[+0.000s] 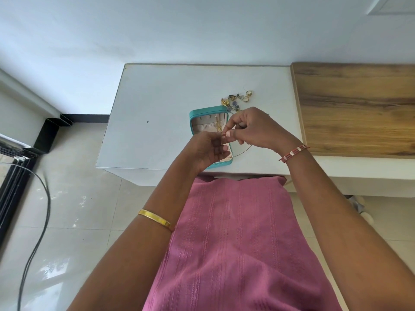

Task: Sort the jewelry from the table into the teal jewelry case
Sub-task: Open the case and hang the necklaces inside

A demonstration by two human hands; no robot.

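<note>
Jewelry case, teal and open, sits on the white surface; above its near half, the left hand and right hand pinch a thin necklace between fingertips. Beyond the case lie loose rings and earrings.

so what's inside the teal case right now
The open teal jewelry case shows a pale lining, a row of hooks and a gold chain hanging there. The left hand and right hand cover the lower compartments.
</note>
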